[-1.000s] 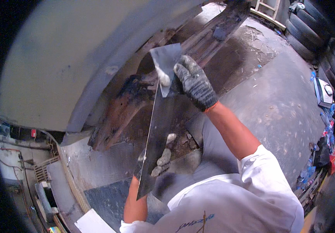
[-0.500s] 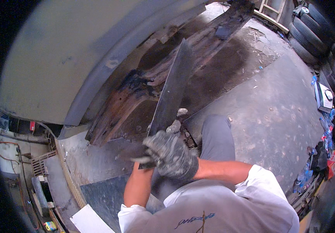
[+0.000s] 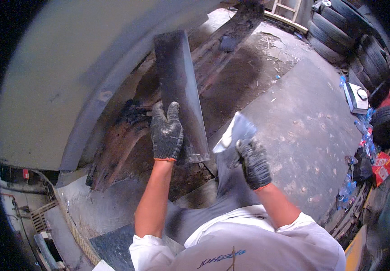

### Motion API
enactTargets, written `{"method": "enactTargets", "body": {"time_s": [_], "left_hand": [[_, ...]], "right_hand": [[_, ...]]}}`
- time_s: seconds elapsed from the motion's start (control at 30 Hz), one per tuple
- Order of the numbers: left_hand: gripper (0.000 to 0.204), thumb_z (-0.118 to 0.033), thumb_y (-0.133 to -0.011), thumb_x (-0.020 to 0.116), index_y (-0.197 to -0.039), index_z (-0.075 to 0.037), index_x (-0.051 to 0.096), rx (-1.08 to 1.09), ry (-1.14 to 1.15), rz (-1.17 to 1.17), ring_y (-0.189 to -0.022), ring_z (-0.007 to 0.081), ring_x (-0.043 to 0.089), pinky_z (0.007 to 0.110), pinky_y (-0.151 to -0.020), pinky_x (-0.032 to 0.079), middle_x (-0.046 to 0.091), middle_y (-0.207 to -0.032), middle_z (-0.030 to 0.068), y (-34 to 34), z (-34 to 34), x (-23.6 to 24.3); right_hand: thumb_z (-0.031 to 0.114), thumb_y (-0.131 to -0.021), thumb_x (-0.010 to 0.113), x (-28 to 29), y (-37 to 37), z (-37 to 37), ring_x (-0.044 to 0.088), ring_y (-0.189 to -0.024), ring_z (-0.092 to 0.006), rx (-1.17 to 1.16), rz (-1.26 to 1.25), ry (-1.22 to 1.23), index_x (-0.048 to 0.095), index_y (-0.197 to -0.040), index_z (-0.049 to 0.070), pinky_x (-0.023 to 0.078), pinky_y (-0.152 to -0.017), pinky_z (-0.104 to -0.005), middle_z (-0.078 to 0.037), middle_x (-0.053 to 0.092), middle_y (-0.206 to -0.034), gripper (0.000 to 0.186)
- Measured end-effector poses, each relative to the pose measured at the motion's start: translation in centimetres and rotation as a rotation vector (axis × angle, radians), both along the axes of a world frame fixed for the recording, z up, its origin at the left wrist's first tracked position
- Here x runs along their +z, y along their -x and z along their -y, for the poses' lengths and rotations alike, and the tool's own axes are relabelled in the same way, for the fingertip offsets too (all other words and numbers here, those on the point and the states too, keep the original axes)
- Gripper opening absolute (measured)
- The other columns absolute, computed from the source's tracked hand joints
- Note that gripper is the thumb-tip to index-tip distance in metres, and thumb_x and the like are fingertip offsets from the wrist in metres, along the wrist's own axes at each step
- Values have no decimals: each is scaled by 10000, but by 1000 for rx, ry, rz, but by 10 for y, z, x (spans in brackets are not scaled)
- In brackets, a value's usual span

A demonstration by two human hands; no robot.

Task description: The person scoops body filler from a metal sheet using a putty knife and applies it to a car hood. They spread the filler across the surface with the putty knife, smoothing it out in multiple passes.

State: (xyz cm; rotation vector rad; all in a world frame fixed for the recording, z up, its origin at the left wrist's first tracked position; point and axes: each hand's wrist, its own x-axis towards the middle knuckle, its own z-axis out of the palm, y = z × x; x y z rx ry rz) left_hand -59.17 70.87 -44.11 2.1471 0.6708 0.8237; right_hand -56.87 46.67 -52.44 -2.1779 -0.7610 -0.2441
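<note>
My left hand (image 3: 166, 135), in a dark, worn knit glove, grips the lower left part of a long dark metal strip (image 3: 177, 77). The strip stands raised in front of me, its broad face showing and a paler band along its right side. My right hand (image 3: 254, 165), gloved alike, is apart from it on the right. Between its fingers is a flat, thin, four-sided piece (image 3: 236, 132), shiny blue-grey with a white patch; its exact kind is unclear. The undersides of the fingers are hidden.
A large grey curved panel (image 3: 91, 58) rises at the left. Behind the strip lies a long rusty brown beam (image 3: 118, 149) on stained ground. A flat grey sheet (image 3: 294, 149) covers the floor at right. Stacked tyres (image 3: 332, 36), plastic bottles (image 3: 346, 187) and a white box (image 3: 355, 97) line the right side.
My crossed hands have come apart, the right one moving right with the flat piece. The metal strip has turned from a slanted, narrow view to show its broad face, tipping left.
</note>
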Motion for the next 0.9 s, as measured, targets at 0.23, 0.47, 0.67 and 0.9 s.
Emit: {"method": "enactTargets", "body": {"time_s": [0.23, 0.47, 0.67, 0.9], "left_hand": [[395, -277, -1048, 528, -1273, 47, 546, -15, -2, -4, -1117, 431, 618, 477, -974, 453, 638, -1206, 298, 2, 15, 4], [366, -278, -1046, 517, -1239, 31, 557, -79, 159, -114, -1062, 386, 627, 455, -953, 464, 649, -1149, 258, 9, 0, -44], [440, -193, -1013, 466, -1406, 5, 475, -80, -238, -212, -1279, 422, 507, 463, -1083, 393, 520, -1400, 248, -64, -64, -121], [395, -247, -945, 555, -1282, -49, 607, 29, -620, -562, -1164, 419, 608, 493, -985, 489, 656, -1223, 231, -107, -112, -158]], "right_hand": [[214, -966, 692, -38, 26, -30, 623, -809, -257, -95, -310, -224, 630, -1053, 21, 502, -723, -394, -156, 643, -867, 220], [273, -947, 697, -30, -50, -48, 613, -1052, -293, -161, -528, -287, 605, -1280, 94, 482, -932, -465, -190, 635, -1146, 389], [276, -1000, 654, -39, -165, -51, 599, -962, -124, 127, -641, -1025, 646, -1077, 96, 504, -883, -331, -4, 654, -1002, 195], [255, -1023, 543, -67, -437, -99, 654, -928, -193, 172, -768, -683, 684, -1095, 87, 529, -833, -365, -52, 704, -1019, 230]]}}
